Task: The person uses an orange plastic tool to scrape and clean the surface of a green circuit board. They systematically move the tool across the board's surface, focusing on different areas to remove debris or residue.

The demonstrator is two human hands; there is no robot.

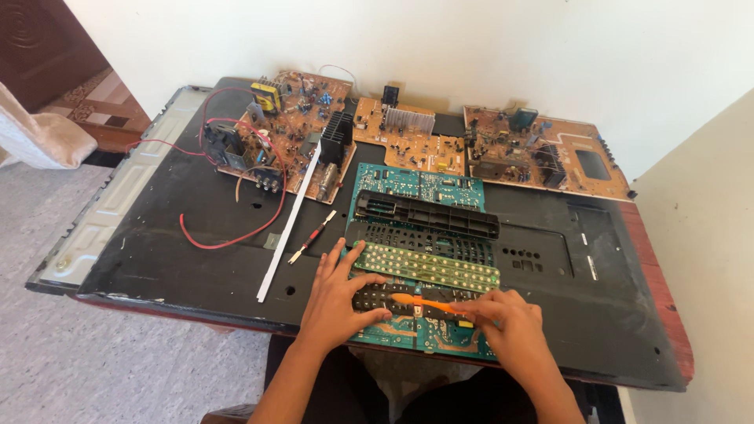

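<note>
On the black worktop [196,235], a red wire [236,235] and a white strip [289,224] lie at left. The left hand [338,302] presses flat, fingers spread, on a dark keypad piece [377,297] atop the green circuit board [416,188]. The right hand [510,322] pinches an orange brush [428,303], its tip touching the keypad piece.

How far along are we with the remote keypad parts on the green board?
Done: the black plastic remote shell and perforated black button frame lie apart on the green circuit board. In hand: the left hand pins the dark rubber keypad strip, while the right hand works an orange-handled brush across it. Left: the pale green dotted contact sheet lies untouched, and nothing is reassembled.
</note>
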